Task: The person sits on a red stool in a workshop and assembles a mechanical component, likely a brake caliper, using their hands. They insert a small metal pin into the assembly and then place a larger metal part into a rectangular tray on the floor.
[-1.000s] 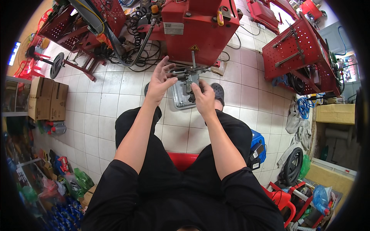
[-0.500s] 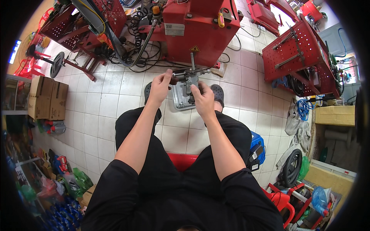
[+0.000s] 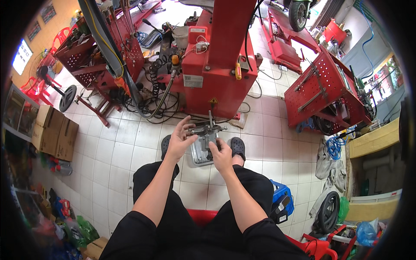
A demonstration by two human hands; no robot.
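The right hand (image 3: 222, 157) gripped the metal assembly (image 3: 208, 130) above the tray (image 3: 197, 152), work unfinished, while the left hand (image 3: 179, 142) spread open alongside.

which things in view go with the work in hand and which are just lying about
In use:
- grey metal mechanical assembly with an upright rod, in the right hand; the left hand, fingers spread, is beside it
- shallow silvery rectangular tray below, apparently

Seemingly just lying about:
- brown cardboard boxes
- blue plastic case
- coiled blue cable
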